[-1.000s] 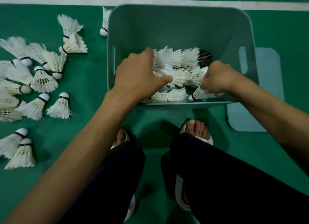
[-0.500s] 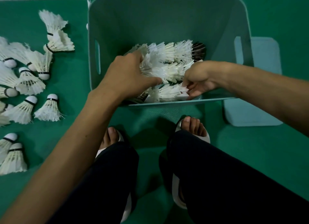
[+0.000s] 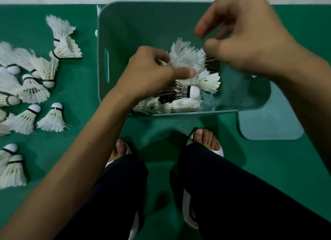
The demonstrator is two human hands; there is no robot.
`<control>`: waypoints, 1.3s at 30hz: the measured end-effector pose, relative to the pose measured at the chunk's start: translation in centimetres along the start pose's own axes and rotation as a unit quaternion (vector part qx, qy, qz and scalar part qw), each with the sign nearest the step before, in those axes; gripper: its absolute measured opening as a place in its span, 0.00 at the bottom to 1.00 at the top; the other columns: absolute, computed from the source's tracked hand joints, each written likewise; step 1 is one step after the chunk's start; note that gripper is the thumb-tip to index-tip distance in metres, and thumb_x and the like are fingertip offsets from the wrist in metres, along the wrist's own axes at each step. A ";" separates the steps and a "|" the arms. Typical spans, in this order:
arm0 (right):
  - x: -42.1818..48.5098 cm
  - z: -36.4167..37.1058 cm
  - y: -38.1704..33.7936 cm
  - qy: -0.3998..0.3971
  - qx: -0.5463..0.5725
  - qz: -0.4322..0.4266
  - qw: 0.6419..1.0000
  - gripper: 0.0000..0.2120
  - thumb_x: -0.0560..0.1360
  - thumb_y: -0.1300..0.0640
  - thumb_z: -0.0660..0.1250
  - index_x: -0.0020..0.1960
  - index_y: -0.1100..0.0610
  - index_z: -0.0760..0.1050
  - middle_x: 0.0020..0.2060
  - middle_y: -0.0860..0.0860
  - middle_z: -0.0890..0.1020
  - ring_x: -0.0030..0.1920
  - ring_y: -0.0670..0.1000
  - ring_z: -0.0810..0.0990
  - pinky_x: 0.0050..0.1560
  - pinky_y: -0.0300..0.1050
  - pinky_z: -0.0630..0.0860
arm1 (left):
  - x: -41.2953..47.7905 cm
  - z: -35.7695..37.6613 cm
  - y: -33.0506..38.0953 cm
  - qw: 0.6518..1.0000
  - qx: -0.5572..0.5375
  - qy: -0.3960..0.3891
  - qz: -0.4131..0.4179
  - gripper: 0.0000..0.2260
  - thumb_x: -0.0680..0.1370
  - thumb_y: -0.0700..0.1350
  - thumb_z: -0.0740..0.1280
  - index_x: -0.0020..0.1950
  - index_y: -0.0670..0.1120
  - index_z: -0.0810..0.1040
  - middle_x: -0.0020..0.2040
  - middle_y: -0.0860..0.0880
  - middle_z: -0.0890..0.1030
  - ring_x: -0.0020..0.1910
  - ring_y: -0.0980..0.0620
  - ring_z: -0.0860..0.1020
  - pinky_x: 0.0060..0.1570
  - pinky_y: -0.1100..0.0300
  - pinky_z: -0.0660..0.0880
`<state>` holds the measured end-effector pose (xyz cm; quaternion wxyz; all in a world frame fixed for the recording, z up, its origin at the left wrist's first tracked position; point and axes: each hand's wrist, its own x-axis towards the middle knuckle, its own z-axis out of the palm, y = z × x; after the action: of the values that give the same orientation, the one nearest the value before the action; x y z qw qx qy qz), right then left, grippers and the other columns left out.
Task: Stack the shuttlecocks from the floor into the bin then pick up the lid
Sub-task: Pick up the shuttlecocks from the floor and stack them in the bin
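The left hand (image 3: 148, 75) covers some binned shuttlecocks (image 3: 186, 55) — perhaps gripping them.

Bin (image 3: 134, 25) far half: open | near half: shuttlecock heap (image 3: 186, 57) | leftward: loose shuttlecocks (image 3: 52, 119) | rightward: lid (image 3: 272, 125), flat
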<state>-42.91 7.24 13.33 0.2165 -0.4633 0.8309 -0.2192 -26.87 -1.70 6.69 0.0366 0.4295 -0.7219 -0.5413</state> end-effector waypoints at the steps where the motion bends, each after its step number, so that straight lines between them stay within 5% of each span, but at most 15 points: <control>1: -0.1 0.3 0.2 0.019 0.005 0.024 1.000 0.06 0.69 0.50 0.69 0.43 0.49 0.83 0.36 0.42 0.83 0.31 0.35 0.78 0.40 0.36 0.74 | -0.2 0.3 0.0 0.999 0.030 0.017 0.005 0.31 0.61 0.66 0.81 0.55 0.46 0.85 0.40 0.50 0.85 0.38 0.53 0.83 0.40 0.57 0.78; 6: -0.5 3.9 0.6 0.008 0.103 0.173 0.980 0.24 0.67 0.36 0.75 0.34 0.58 0.84 0.28 0.51 0.85 0.26 0.45 0.82 0.34 0.42 0.74 | -1.2 2.3 0.0 0.981 0.149 0.081 0.091 0.26 0.63 0.61 0.80 0.52 0.46 0.84 0.36 0.51 0.84 0.39 0.53 0.82 0.46 0.55 0.78; 10: -0.3 5.0 0.8 0.024 0.132 0.196 0.971 0.13 0.67 0.50 0.79 0.33 0.60 0.83 0.20 0.51 0.79 0.19 0.44 0.73 0.27 0.37 0.68 | -1.6 3.3 0.4 0.982 0.142 0.061 0.111 0.30 0.61 0.62 0.81 0.58 0.51 0.79 0.38 0.55 0.81 0.40 0.57 0.79 0.38 0.66 0.70; 13: 0.0 3.7 1.9 0.058 0.051 0.199 0.977 0.10 0.66 0.54 0.75 0.39 0.61 0.85 0.27 0.54 0.83 0.26 0.45 0.74 0.31 0.41 0.75 | -1.9 2.9 0.1 0.984 0.141 0.050 0.099 0.38 0.62 0.62 0.82 0.65 0.48 0.74 0.42 0.53 0.81 0.44 0.53 0.78 0.44 0.58 0.73; 16: -0.2 2.1 2.8 0.048 -0.091 0.214 0.971 0.13 0.69 0.53 0.72 0.51 0.57 0.86 0.47 0.58 0.87 0.48 0.55 0.85 0.54 0.50 0.81 | -1.5 2.0 -0.6 0.985 0.146 0.067 0.058 0.27 0.66 0.47 0.80 0.62 0.47 0.75 0.42 0.50 0.82 0.45 0.50 0.80 0.46 0.54 0.76; 20: -0.7 2.7 2.6 -0.046 -0.258 0.220 0.939 0.20 0.72 0.53 0.69 0.62 0.60 0.77 0.58 0.64 0.80 0.58 0.65 0.80 0.58 0.56 0.77 | -0.9 0.7 -1.4 0.978 0.192 0.082 -0.005 0.17 0.68 0.32 0.69 0.51 0.50 0.84 0.48 0.46 0.85 0.51 0.44 0.82 0.49 0.58 0.75; 22: -0.9 4.0 2.4 -0.088 -0.297 0.204 0.929 0.18 0.74 0.56 0.69 0.62 0.61 0.74 0.59 0.65 0.78 0.59 0.66 0.78 0.58 0.55 0.75 | -1.0 0.3 -1.7 0.974 0.208 0.087 -0.027 0.17 0.69 0.32 0.67 0.49 0.51 0.85 0.48 0.46 0.84 0.51 0.44 0.82 0.49 0.59 0.73; 25: -0.7 5.8 3.1 -0.126 -0.316 0.196 0.920 0.10 0.75 0.58 0.68 0.53 0.60 0.71 0.44 0.58 0.76 0.49 0.63 0.77 0.49 0.53 0.72 | -1.2 0.1 -2.1 0.971 0.225 0.071 -0.033 0.16 0.70 0.34 0.67 0.49 0.52 0.84 0.50 0.47 0.84 0.54 0.44 0.81 0.51 0.58 0.73; 27: -0.2 6.7 4.3 -0.151 -0.286 0.214 0.922 0.09 0.76 0.60 0.67 0.44 0.61 0.68 0.37 0.55 0.73 0.43 0.60 0.76 0.43 0.50 0.73 | -1.1 0.2 -2.3 0.975 0.218 0.037 -0.037 0.16 0.72 0.34 0.66 0.49 0.53 0.84 0.50 0.47 0.84 0.54 0.44 0.81 0.51 0.58 0.73; 31: 1.3 7.5 6.3 -0.224 -0.060 0.318 0.919 0.07 0.79 0.64 0.66 0.42 0.62 0.72 0.40 0.60 0.80 0.32 0.56 0.82 0.22 0.43 0.79 | -1.0 0.0 -2.1 0.983 0.178 0.023 -0.041 0.17 0.72 0.32 0.63 0.49 0.52 0.84 0.47 0.48 0.83 0.47 0.46 0.79 0.47 0.59 0.72; 35: 2.3 7.4 7.4 -0.265 0.047 0.391 0.880 0.05 0.84 0.66 0.60 0.51 0.67 0.71 0.43 0.65 0.78 0.40 0.59 0.82 0.33 0.58 0.81 | -0.8 -0.2 -2.1 0.987 0.142 0.050 -0.050 0.16 0.72 0.32 0.63 0.49 0.50 0.83 0.42 0.51 0.78 0.41 0.48 0.75 0.43 0.61 0.68; 39: 2.3 7.9 8.5 -0.322 0.083 0.445 0.831 0.08 0.85 0.65 0.56 0.49 0.67 0.69 0.45 0.61 0.75 0.41 0.57 0.79 0.29 0.49 0.82 | -0.5 -0.2 -2.4 0.988 0.130 0.051 -0.062 0.15 0.72 0.33 0.62 0.51 0.47 0.82 0.41 0.52 0.74 0.45 0.46 0.74 0.44 0.58 0.70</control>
<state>-45.29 7.96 1.76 0.5834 -0.0679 0.8093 -0.0055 -25.08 -1.62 5.02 -0.0164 0.5018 -0.7553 -0.4212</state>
